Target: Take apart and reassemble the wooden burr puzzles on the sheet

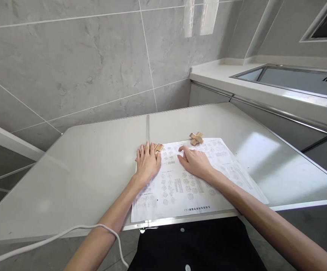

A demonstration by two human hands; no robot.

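Note:
A large printed instruction sheet [177, 209] with small diagrams lies flat on the folding table. My left hand [148, 160] rests palm down at its upper left corner, fingers stretched out, over several notched wooden puzzle pieces [158, 147] that it partly hides. My right hand [194, 160] lies on the upper middle of the sheet, index finger and thumb apart and the other fingers curled under. Nothing shows in it. Just beyond it, at the sheet's far edge, sits a cross-shaped wooden puzzle assembly [196, 138].
The white table [67, 180] has a seam [148, 128] across it and meets a grey tiled wall at the back. A counter with a sink [293, 81] stands at the right. A white cable [75, 227] crosses my left forearm.

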